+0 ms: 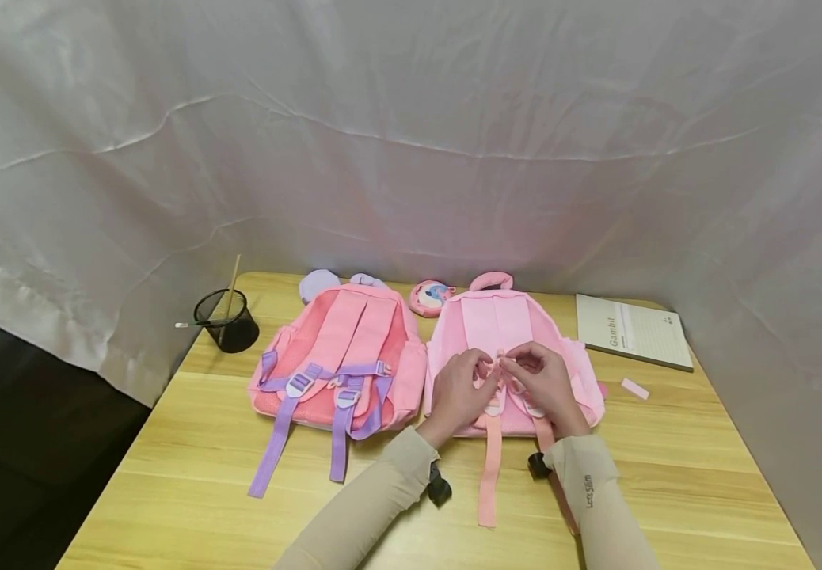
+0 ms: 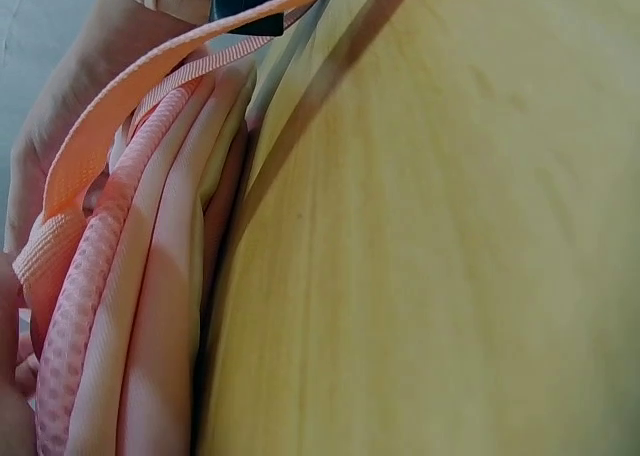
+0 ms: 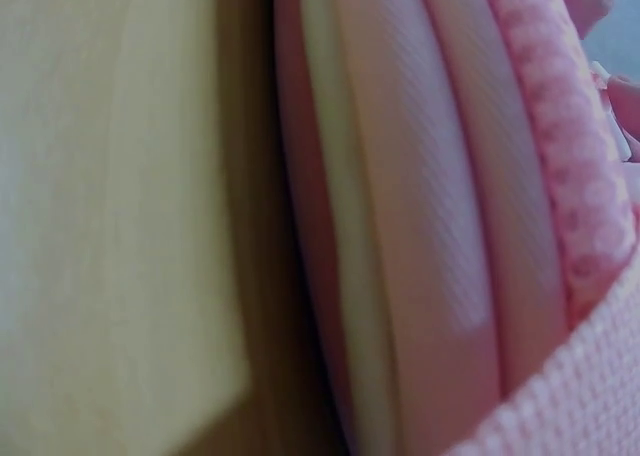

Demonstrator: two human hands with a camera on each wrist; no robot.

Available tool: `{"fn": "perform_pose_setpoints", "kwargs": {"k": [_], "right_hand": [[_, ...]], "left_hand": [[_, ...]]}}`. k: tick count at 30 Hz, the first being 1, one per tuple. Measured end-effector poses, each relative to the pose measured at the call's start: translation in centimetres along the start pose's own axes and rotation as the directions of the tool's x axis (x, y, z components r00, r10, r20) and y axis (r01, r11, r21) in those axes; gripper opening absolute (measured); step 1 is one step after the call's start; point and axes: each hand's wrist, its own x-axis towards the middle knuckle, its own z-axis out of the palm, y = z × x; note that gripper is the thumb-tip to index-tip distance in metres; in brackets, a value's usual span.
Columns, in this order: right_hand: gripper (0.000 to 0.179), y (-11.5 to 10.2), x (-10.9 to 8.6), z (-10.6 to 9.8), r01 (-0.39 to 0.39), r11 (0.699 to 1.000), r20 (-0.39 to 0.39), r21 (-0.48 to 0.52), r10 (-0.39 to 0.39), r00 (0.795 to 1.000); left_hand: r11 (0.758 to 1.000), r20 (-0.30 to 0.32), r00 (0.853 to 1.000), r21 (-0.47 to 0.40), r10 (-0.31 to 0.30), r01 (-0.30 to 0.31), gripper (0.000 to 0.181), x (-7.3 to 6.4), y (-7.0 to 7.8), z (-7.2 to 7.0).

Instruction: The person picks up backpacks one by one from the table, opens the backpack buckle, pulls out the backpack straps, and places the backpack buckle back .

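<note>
A light pink backpack point(image 1: 500, 317) lies with its strap side up on the table. Over its middle, my left hand point(image 1: 459, 388) and right hand point(image 1: 542, 384) meet, thumbs and fingertips pinching a small peach strap fitting point(image 1: 500, 359); its exact shape is too small to tell. Peach webbing straps point(image 1: 491, 475) trail from the bag's lower edge toward me. In the left wrist view, a peach strap point(image 2: 75, 166) loops beside the bag's layered side point(image 2: 165, 266). The right wrist view mostly holds the bag's side point(image 3: 420, 216), with fingertips point(image 3: 625, 106) partly visible at the edge.
Left of it lies a coral-pink backpack point(image 1: 343, 332) with purple straps point(image 1: 283, 443). A black mesh pen cup point(image 1: 236, 332) stands at the far left. A round pink pouch point(image 1: 431, 298) sits between the bags; a notebook point(image 1: 639, 328) and a pink eraser-like block point(image 1: 635, 389) lie right.
</note>
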Motion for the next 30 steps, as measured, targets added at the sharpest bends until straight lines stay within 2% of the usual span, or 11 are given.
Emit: {"fn": "perform_pose_setpoints", "kwargs": {"k": [3,7,12,20,30], "right_hand": [[0.025,-0.1,0.0,0.0,-0.022,1.0,0.016,-0.004,0.022,1.0],[0.023,-0.9,0.0,0.0,-0.059,0.998,0.036,-0.017,0.059,0.998],[0.022,-1.9,-0.3,0.0,-0.032,0.999,0.063,-0.018,0.033,0.997],[0.023,-0.2,0.1,0.0,-0.004,1.0,0.074,0.001,0.004,0.997],[0.03,0.0,0.1,0.1,-0.025,1.0,0.101,-0.017,0.027,0.995]], "left_hand": [[0.999,0.021,1.0,-0.036,-0.004,0.004,0.029,0.1,-0.1,-0.1],[0.998,0.037,0.999,-0.056,0.01,-0.008,0.031,0.1,-0.2,-0.2],[0.996,0.048,0.999,-0.09,0.016,-0.012,0.033,0.2,-0.4,-0.3],[0.991,0.059,0.998,-0.133,-0.005,0.012,0.032,0.3,-0.5,-0.5],[0.973,0.04,0.996,-0.214,-0.075,0.082,0.028,0.1,-0.5,-0.5]]}}
